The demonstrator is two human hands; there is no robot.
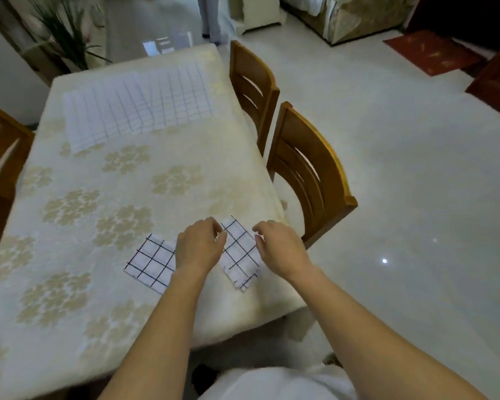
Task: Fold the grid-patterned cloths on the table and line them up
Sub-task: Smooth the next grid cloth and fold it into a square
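Observation:
Two small folded grid-patterned cloths lie near the table's front right corner. The left folded cloth (152,262) rests flat, partly hidden under my left wrist. The right folded cloth (240,254) lies between my two hands. My left hand (199,245) hovers over its left edge with fingers curled. My right hand (277,243) hovers at its right edge, fingers bent and apart. I cannot tell whether either hand touches the cloth. Several unfolded grid cloths (139,102) lie spread and overlapping at the far end of the table.
The table carries a cream floral tablecloth (98,197). Two wooden chairs (309,174) stand along its right side and another chair (0,151) on the left. A potted plant (64,33) stands beyond the far left corner. A pale tiled floor spreads to the right.

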